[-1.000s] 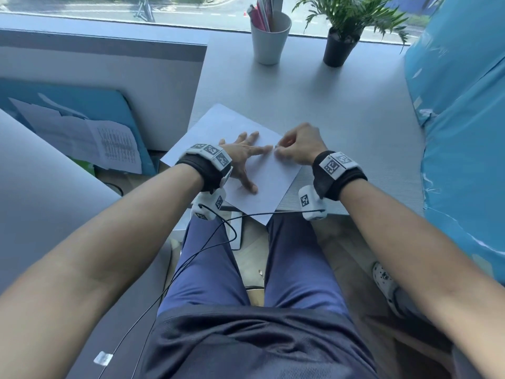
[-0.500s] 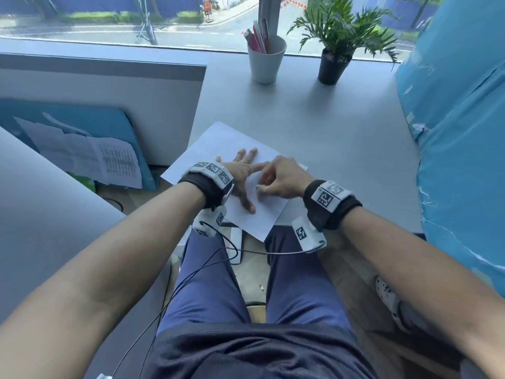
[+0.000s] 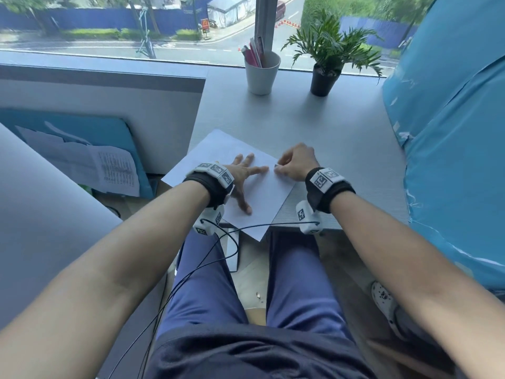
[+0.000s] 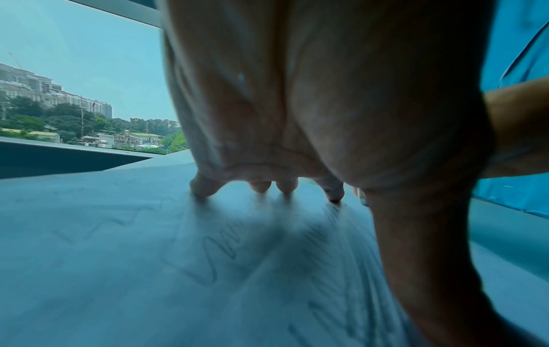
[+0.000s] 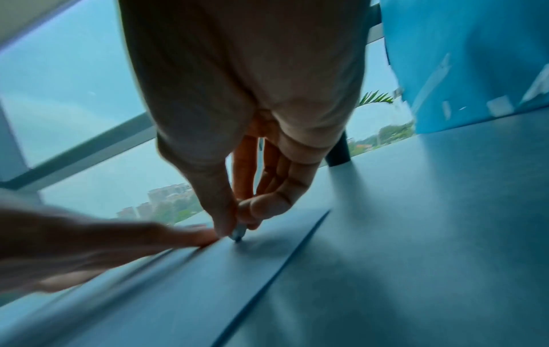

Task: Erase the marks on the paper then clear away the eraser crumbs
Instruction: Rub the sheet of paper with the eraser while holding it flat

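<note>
A white sheet of paper [image 3: 218,149] lies slanted on the grey desk [image 3: 341,149], its near corner hanging over the front edge. Faint pencil scribbles [image 4: 217,256] show on it in the left wrist view. My left hand [image 3: 243,176] presses flat on the sheet with fingers spread. My right hand [image 3: 296,162] pinches a small eraser [image 5: 239,232] between thumb and fingers, its tip touching the paper just right of the left index fingertip [image 5: 205,234]. Most of the eraser is hidden by the fingers.
A white cup of pens [image 3: 262,73] and a small potted plant [image 3: 328,64] stand at the back of the desk by the window. A blue covered bulk [image 3: 451,132] borders the desk's right side. Papers on a blue folder [image 3: 82,160] lie low at the left.
My right hand with the eraser slid toward me and left beside the left thumb, then back out to the paper's right part. The left hand stayed pressed on the sheet. The head view tilted upward.
</note>
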